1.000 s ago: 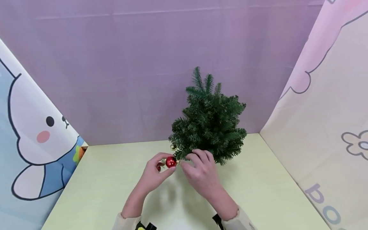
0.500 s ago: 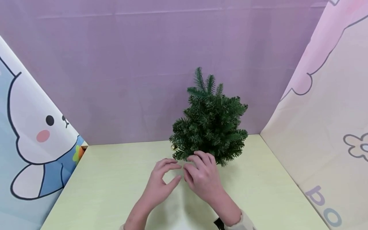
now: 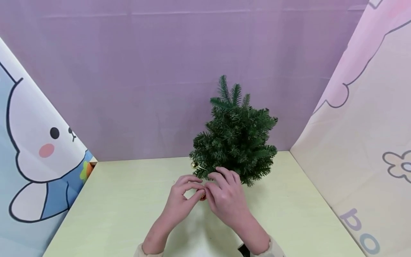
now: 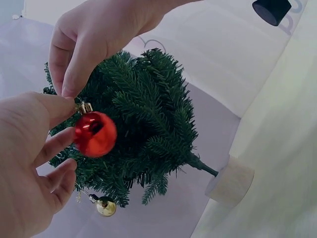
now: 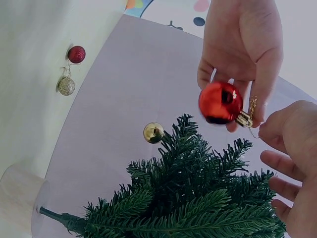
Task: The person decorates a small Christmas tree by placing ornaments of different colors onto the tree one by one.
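A shiny red Christmas ball [image 4: 101,141] with a gold cap hangs from a thin gold string just in front of a small green Christmas tree [image 3: 236,142]. My left hand [image 3: 181,201] pinches the string above the cap between thumb and forefinger, other fingers loosely bent behind the ball. Right beside it, my right hand [image 3: 226,196] pinches the string's far end, seen in the right wrist view as a fine strand between both hands' fingertips. In the head view only a sliver of the ball shows under the fingers. A shiny gold ball [image 5: 153,133] hangs at the tree's left side.
A glittery dark red ball [image 5: 77,54] and a glittery gold ball [image 5: 67,86] lie on the pale table [image 3: 128,200], left of the tree. The tree stands on a round, light base [image 4: 233,183]. Purple cloth [image 3: 144,89] backs the table; printed panels flank it.
My left hand has shifted from gripping the red ball's body to pinching its string, moving slightly right and nearer. The ball now hangs below the fingertips. My right hand stays about where it was.
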A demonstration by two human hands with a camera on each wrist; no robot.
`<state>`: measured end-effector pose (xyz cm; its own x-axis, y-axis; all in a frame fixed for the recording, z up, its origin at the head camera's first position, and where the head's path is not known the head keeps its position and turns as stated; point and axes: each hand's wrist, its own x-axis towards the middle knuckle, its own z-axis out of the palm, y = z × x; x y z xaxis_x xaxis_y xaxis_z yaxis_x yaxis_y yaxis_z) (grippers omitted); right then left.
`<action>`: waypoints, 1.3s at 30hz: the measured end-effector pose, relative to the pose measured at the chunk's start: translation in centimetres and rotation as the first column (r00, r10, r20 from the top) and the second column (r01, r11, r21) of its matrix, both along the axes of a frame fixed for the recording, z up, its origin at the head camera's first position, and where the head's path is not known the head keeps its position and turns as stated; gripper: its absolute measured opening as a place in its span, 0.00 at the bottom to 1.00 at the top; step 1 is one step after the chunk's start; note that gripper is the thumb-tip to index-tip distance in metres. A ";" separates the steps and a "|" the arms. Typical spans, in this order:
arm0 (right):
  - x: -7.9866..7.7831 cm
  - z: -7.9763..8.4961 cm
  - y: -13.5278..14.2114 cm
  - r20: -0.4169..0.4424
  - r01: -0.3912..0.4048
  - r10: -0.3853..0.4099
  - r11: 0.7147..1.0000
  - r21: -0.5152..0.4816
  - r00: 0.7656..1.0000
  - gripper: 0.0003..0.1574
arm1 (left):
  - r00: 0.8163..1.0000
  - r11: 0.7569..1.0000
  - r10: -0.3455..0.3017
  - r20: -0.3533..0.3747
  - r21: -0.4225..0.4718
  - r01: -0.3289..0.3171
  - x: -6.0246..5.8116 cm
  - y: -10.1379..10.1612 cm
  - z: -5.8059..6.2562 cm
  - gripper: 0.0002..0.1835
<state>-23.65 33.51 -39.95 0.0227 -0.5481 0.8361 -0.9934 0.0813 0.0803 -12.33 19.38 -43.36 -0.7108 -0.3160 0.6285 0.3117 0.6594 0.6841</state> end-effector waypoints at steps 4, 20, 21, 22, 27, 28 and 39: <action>-0.1 -0.1 -0.1 0.022 0.032 -0.032 0.999 -0.015 0.999 0.06 | 0.999 0.999 0.015 -0.028 -0.034 -0.016 -0.4 -0.3 0.3 0.05; 0.6 -0.9 -0.9 0.073 0.181 -0.170 0.963 -0.197 0.983 0.09 | 0.994 0.983 0.083 -0.073 -0.158 -0.094 -1.3 -1.1 0.9 0.05; 0.6 -0.9 -1.0 0.086 0.191 -0.177 0.963 -0.191 0.980 0.09 | 0.994 0.982 0.085 -0.073 -0.162 -0.096 -1.3 -1.1 0.9 0.05; 0.6 -0.8 -1.1 0.098 0.201 -0.185 0.962 -0.185 0.978 0.08 | 0.993 0.981 0.089 -0.072 -0.164 -0.099 -1.4 -1.2 1.0 0.05; 0.5 -0.8 -1.6 0.110 0.229 -0.212 0.957 -0.178 0.971 0.07 | 0.991 0.975 0.114 -0.077 -0.181 -0.126 -1.7 -1.6 0.9 0.02; 0.5 -0.8 -1.6 0.109 0.232 -0.215 0.956 -0.181 0.971 0.07 | 0.990 0.974 0.120 -0.079 -0.183 -0.132 -1.8 -1.6 0.8 0.02; 0.4 -0.9 -2.3 0.131 0.272 -0.247 0.932 -0.238 0.960 0.05 | 0.976 0.960 0.164 -0.142 -0.203 -0.191 -3.0 -1.9 0.5 0.02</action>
<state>-23.20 31.22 -40.90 -0.1804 -0.2962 0.9379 -0.9368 0.3424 -0.0721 -15.33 17.47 -42.87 -0.5684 -0.2785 0.7742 0.2494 0.8384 0.4847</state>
